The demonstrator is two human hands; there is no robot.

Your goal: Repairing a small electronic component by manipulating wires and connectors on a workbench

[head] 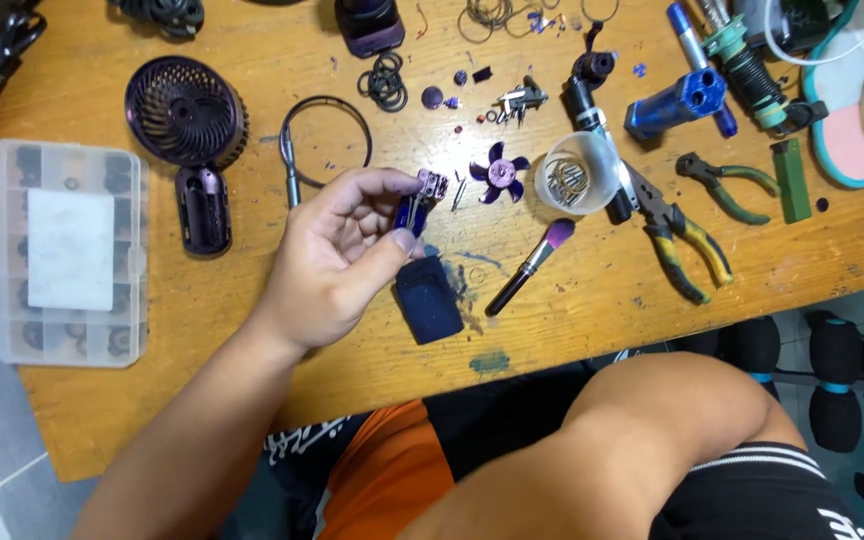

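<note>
His left hand (337, 255) pinches a small purple motor part (420, 200) between thumb and fingertips above the wooden bench (252, 110), seemingly mid-inspection, and any fitting to the purple fan blade (499, 172) nearby would need a steady, fine grip.

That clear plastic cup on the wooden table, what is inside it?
The clear plastic cup holds a tangle of thin metal wire rings or springs, resting at its bottom. Whether anything smaller lies beneath them cannot be seen, since the coils cover it.
</note>
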